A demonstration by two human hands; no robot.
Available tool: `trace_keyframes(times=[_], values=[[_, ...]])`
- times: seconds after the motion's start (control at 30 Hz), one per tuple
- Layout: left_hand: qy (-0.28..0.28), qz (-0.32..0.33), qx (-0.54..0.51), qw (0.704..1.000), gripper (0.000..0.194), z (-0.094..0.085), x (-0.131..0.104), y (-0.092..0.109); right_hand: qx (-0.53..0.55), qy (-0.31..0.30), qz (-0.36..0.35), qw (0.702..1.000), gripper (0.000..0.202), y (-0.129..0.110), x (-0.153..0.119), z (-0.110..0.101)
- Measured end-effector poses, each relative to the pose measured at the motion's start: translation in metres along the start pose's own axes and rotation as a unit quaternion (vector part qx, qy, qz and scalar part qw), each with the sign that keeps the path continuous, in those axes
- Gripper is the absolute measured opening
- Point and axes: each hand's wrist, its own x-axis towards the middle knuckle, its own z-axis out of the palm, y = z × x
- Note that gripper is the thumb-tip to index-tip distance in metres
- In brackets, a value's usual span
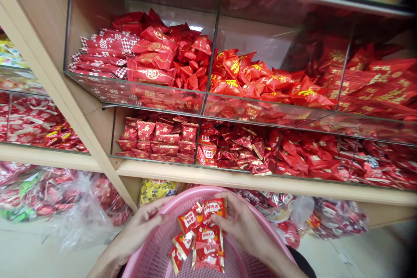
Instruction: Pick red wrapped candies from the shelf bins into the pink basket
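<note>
Work position: both bare hands are at the basket [163,239], at the near centre of the scene. The packets [206,235], red with gold edges, appear in a loose, overlapping cluster within its opening, at the middle. Whether the lower ones rest on the basket floor or are in the air cannot be told.

Right hand [239,223]: the thumb lies across the face of the far right packet and the forefinger reaches its far edge. Whether the two pinch it cannot be told.

Left hand [143,221]: at the left rim, fingers slightly spread, thumb apart and toward the inside. No packet shows in it.

Recommended handling:
1. Grip by the flat face rather than the crimped edge; the slick wrappers will probably slide on one another.
2. Hold the packets low and inside the rim, so that a slipped one stays in the basket.
3. Steady the rim with the left hand while the right handles packets.
4. Maintain clearance at the far side: the shelf [228,181] is just beyond the rim, with the bins [156,139] above it.
</note>
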Motion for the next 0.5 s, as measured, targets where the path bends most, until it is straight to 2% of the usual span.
trace_keyframes(times=[0.07, 0.27, 0.5], values=[[-0.005, 0.003, -0.003, 1.0, 0.043, 0.0, 0.0, 0.0, -0.019, -0.01, 0.013, 1.0, 0.02, 0.006, 0.003, 0.005], [0.001, 0.006, -0.002, 1.0, 0.044, 0.0, 0.0, -0.001, -0.103, 0.011, 0.02, 0.994, 0.03, 0.023, 0.007, 0.01], [-0.018, 0.01, -0.026, 0.999, 0.046, 0.001, -0.001, 0.005, -0.243, -0.005, 0.006, 0.97, 0.035, 0.025, 0.002, 0.007]])
